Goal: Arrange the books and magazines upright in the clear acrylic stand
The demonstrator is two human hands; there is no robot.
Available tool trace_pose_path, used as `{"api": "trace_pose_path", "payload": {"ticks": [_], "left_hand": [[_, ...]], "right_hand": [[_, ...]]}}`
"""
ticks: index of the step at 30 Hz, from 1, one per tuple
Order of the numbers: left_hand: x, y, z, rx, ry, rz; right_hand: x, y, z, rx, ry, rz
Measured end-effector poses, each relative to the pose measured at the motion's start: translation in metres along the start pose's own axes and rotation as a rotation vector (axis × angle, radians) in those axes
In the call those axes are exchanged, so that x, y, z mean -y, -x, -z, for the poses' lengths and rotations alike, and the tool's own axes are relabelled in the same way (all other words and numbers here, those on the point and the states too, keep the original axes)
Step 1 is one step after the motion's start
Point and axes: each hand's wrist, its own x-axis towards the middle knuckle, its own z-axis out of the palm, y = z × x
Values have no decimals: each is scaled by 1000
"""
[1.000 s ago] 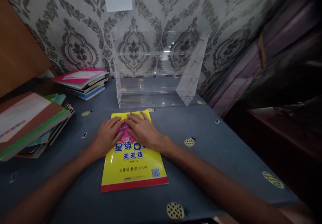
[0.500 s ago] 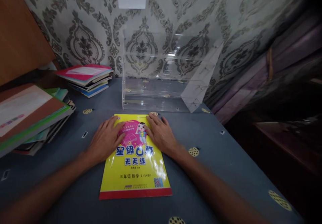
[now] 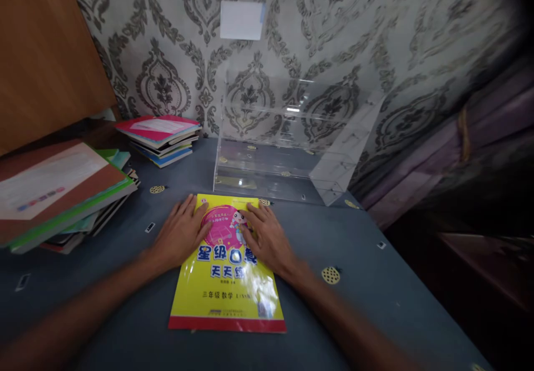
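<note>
A yellow workbook with a red bottom strip, a pink circle and a cartoon figure lies flat on the table, cover up. My left hand rests along its upper left edge, fingers stretched forward and thumb on the cover. On the opposite edge lies my right hand, palm down with its fingers extended, the thumb over the cartoon figure. Both hands are open and touch the book without gripping it. Glare whitens the cover's lower right part.
Behind the workbook stands a clear acrylic rack with tiers. To the left are a near stack of books and a farther stack under a pink cover. A white box-like object is on the patterned wall. The table's right edge slopes away.
My view has tilted up and turned left, so the scene sits lower and farther right. Both hands stay on the workbook; the right one lies slightly lower along its edge, showing more of the top corner.
</note>
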Motion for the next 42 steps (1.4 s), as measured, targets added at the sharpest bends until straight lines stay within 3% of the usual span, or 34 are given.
{"api": "trace_pose_path", "payload": {"ticks": [8,14,17,21,31,42], "left_hand": [[5,-13,-1,-2,-8,3],[9,-15,-7,-53,-18,-19],[11,-16,-8,-65,-1,-25],[13,-17,-10,-56,27,-13],[10,-16,-3,-14,27,-28],[13,-15,-1,-27,42,-38]], "right_hand": [[12,-12,5,51,175,-85],[46,-46,-9,158,62,121],[52,-60,-20,144,18,157],[35,-58,-21,131,3,105],[-23,-16,-1,106,77,-83],[-32,-12,-9,38,108,-71]]}}
